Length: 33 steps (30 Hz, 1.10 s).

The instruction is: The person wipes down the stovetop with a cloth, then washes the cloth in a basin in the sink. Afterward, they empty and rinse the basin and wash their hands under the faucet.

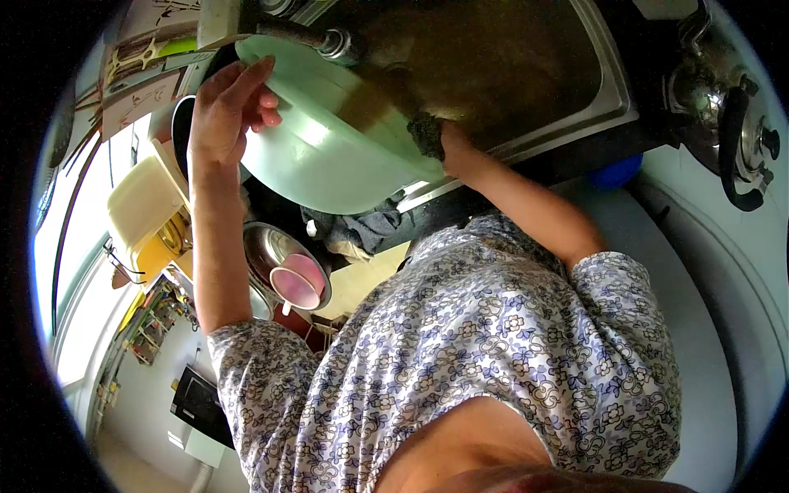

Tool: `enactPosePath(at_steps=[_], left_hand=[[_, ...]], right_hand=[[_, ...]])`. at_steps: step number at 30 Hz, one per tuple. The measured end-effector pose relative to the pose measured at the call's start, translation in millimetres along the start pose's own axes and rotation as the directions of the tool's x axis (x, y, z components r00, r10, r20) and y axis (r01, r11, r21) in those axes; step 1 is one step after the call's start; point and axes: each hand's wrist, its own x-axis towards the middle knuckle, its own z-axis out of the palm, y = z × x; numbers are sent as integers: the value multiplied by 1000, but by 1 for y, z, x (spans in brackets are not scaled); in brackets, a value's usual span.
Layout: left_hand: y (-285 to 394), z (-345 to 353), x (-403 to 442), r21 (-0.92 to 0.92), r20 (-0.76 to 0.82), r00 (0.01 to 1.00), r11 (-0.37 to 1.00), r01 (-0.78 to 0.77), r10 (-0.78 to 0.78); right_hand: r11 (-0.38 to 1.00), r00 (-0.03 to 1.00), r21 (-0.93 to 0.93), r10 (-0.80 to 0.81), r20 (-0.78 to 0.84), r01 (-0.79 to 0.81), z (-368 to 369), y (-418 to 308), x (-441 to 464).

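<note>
A large pale green basin (329,160) is tilted at the edge of a sink (615,97) that holds brownish water. My left hand (234,111) is closed on the basin's left rim, its thumb and fingers bent over the edge. In my right hand (457,149) is a dark green scrubber (425,135), close against the right side of the basin. The fingers of my right hand are mostly hidden behind the scrubber and in shadow. A faucet (335,43) is just above the basin.
A metal kettle (711,90) with a black handle stands at the far right. Below the basin are dark cloths (366,230) and a metal bowl (263,242) holding a pink cup (296,283). A cream chair (141,204) is at the left, and a blue object (616,173) near the counter.
</note>
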Motion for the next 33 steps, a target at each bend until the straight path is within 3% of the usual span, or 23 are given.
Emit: enactPosePath(at_steps=[2, 4, 6, 9, 15, 16, 17, 19, 21, 22, 23, 25, 26, 27, 31, 33], left_hand=[[1, -1, 8, 40, 46, 999, 999, -12, 10], [2, -2, 15, 53, 95, 995, 998, -42, 37], [8, 5, 12, 58, 86, 994, 996, -73, 68], [9, 8, 12, 6, 111, 993, 999, -50, 49], [5, 4, 11, 19, 99, 995, 1000, -9, 7], [5, 4, 9, -1, 88, 996, 1000, -8, 8], [5, 3, 6, -21, 77, 997, 1000, -8, 10], [3, 1, -5, -70, 41, 999, 997, -18, 21], [-4, -2, -22, -128, -13, 999, 991, -43, 41], [-11, 0, -34, -224, -96, 995, 974, -28, 7], [-30, -3, -42, -318, -89, 995, 945, -70, 44], [-66, -1, -60, -450, -28, 999, 893, 15, -30], [-79, 8, -71, -471, -50, 996, 881, 41, -72], [-96, 11, -77, -532, -1, 998, 845, 46, -56], [-131, 27, -89, -714, -76, 986, 698, 49, -146], [-132, 24, -89, -710, -101, 984, 704, 30, -144]], right_hand=[[955, 985, 242, 166, 43, -171, 2, 7, 6], [898, 965, 353, 248, 83, -261, 2, 12, 10], [882, 956, 369, 274, 108, -294, 3, 14, 13], [953, 964, 187, 210, 160, -239, 6, 11, 7], [879, 965, 400, 252, 76, -261, 25, -15, -11], [995, 998, 70, 64, 27, -66, 22, -16, -13], [952, 990, -270, -132, 48, 140, 14, -17, -18], [637, 931, -689, -327, 163, 344, -9, -21, -24], [343, 905, -869, -356, 232, 357, -38, -28, -13], [852, 969, -520, -169, -179, 53, -28, -52, -4], [974, 889, 107, 225, -398, -199, -18, -76, 5], [975, 843, 40, 209, -496, -218, -45, -91, 27], [992, 867, -85, 41, -497, -96, -34, -109, 13], [995, 862, -92, -22, -507, -29, -26, -119, 7], [997, 879, -72, -25, -476, -11, -56, -103, 35], [998, 882, -45, 26, -471, -54, -63, -93, 44]])
